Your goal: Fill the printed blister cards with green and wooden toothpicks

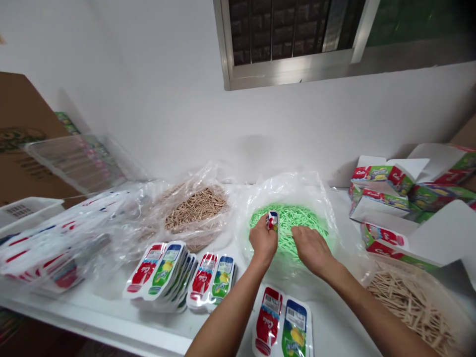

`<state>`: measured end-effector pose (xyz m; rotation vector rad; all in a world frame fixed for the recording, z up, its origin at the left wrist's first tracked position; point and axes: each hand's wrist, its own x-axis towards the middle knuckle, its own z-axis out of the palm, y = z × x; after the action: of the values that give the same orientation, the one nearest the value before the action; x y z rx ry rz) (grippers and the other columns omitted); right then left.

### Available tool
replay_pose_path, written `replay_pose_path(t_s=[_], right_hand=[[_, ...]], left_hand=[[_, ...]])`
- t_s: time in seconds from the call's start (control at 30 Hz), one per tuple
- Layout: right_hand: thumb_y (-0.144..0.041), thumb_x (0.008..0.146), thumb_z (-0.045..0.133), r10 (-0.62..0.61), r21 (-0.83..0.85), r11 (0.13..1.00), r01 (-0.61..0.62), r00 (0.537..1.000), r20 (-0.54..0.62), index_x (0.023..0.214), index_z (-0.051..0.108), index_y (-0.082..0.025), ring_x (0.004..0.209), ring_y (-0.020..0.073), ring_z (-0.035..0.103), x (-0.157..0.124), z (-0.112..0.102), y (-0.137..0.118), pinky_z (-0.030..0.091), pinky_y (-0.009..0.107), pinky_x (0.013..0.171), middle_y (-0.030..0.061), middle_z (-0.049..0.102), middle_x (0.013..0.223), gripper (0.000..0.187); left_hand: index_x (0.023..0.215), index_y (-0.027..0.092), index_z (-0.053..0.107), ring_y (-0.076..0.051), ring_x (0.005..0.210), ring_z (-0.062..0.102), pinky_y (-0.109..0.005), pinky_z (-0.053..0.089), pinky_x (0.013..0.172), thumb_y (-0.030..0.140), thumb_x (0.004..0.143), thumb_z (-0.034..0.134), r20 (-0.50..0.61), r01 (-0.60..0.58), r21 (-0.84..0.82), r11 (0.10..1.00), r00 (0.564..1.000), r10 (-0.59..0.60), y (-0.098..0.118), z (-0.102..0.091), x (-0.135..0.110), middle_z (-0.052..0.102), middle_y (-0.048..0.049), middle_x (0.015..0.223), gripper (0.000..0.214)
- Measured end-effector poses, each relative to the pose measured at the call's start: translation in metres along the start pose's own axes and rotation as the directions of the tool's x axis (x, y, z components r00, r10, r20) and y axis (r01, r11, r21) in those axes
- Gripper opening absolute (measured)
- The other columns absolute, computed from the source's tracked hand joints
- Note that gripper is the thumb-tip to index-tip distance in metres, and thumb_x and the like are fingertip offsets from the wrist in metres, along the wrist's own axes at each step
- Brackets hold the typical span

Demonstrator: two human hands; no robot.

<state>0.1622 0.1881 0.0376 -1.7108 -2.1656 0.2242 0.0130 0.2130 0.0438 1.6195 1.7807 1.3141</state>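
Note:
My left hand is closed around a small printed pack, its blue, white and red end showing above the fingers. To its right, my right hand has its fingers pinched together; what lies between them is too small to make out. Both hands are over a clear plastic bag heaped with thin green sticks. On the table below my wrists lies a double pack, one half red and the other green and blue. More such packs form a short stack and a taller, leaning stack to the left.
Brown sticks fill another plastic bag and a container at the lower right. Opened printed boxes crowd the right side. At left are plastic-wrapped packs, a white basket and a cardboard box. A wall stands behind.

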Motion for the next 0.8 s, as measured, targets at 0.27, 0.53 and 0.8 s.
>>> replay_pose_path(t_s=[0.27,0.53,0.8], right_hand=[[-0.029,0.095,0.034,-0.124,-0.144,0.980,0.139,0.987,0.106,0.092,0.048,-0.022,0.069,0.0196,0.056,-0.018,-0.025,-0.008,0.034,0.028,0.060,0.0053,0.059,0.081,0.016],[-0.035,0.095,0.033,-0.224,0.074,0.974,0.213,0.950,0.219,0.085,0.043,-0.023,0.069,0.0190,0.057,-0.035,-0.057,-0.024,0.035,0.027,0.059,0.0026,0.062,0.078,0.019],[-0.037,0.094,0.036,-0.273,-0.018,0.955,0.298,0.898,0.345,0.085,0.047,-0.023,0.068,0.0201,0.059,-0.038,-0.068,-0.037,0.028,0.027,0.054,0.0035,0.065,0.078,0.019]], left_hand=[[0.052,0.018,0.057,-0.013,0.049,0.046,-0.023,0.031,0.050,0.034,0.080,0.053,0.209,-0.049,-0.150,0.987,0.975,0.080,-0.015,-0.016,-0.020,0.050,0.0024,0.049,0.033],[0.059,0.019,0.060,-0.016,0.060,0.053,-0.025,0.038,0.060,0.027,0.075,0.059,0.236,-0.098,-0.107,0.989,0.964,0.122,-0.016,-0.054,-0.052,0.059,0.0012,0.058,0.018],[0.083,0.023,0.061,-0.018,0.079,0.061,-0.041,0.030,0.101,0.008,0.074,0.053,0.326,-0.405,0.130,0.905,0.879,0.347,-0.007,-0.072,-0.065,0.069,-0.0008,0.083,0.019]])
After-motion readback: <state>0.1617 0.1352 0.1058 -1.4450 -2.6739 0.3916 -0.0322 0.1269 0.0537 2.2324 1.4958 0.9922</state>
